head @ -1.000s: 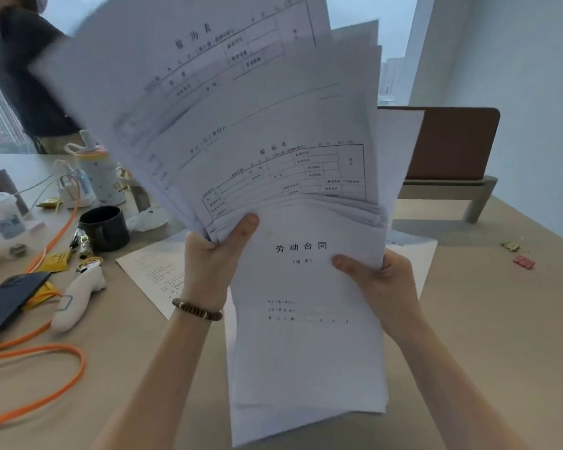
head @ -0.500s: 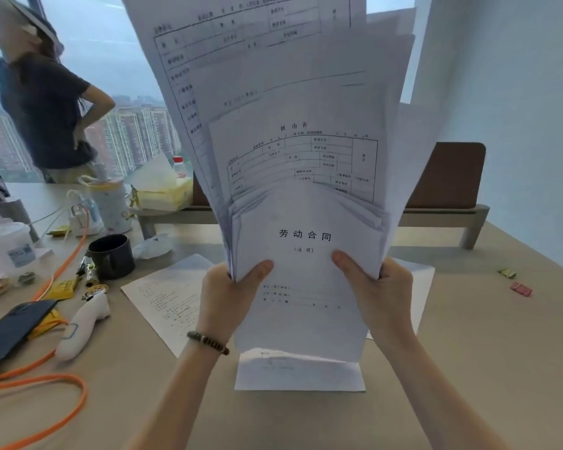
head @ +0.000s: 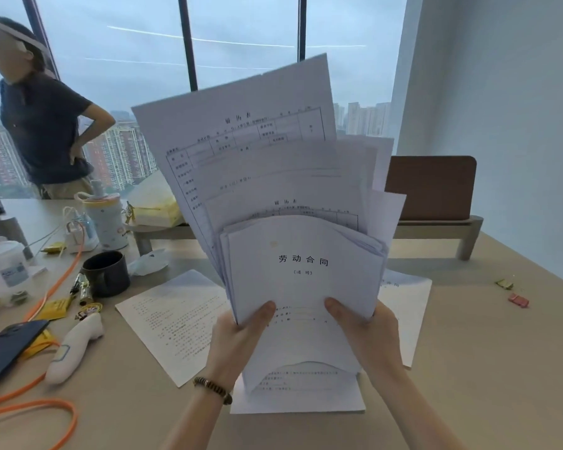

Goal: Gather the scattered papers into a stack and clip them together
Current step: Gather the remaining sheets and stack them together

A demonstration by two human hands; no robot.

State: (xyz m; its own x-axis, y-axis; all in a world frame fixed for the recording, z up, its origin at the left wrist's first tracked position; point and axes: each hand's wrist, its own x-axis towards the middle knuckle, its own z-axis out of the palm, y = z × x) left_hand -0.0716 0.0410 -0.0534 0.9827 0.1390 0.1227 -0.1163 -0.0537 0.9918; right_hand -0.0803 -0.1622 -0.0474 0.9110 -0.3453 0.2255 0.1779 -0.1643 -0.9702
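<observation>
The tabletop (head: 468, 368) lies beneath both hands. An uneven, fanned stack of papers (head: 303, 271) stands upright between them, its lower edge resting on a loose sheet (head: 306, 401). The left hand (head: 238, 339) grasps the stack's left edge, the right hand (head: 368, 332) its right edge. Small clips (head: 518, 300) lie well right of the right hand.

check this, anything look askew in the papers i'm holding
Yes. The bundle of papers, held upright by the left hand and right hand, is fanned out: back sheets stick up unevenly and tilt left, so edges aren't aligned.
</observation>
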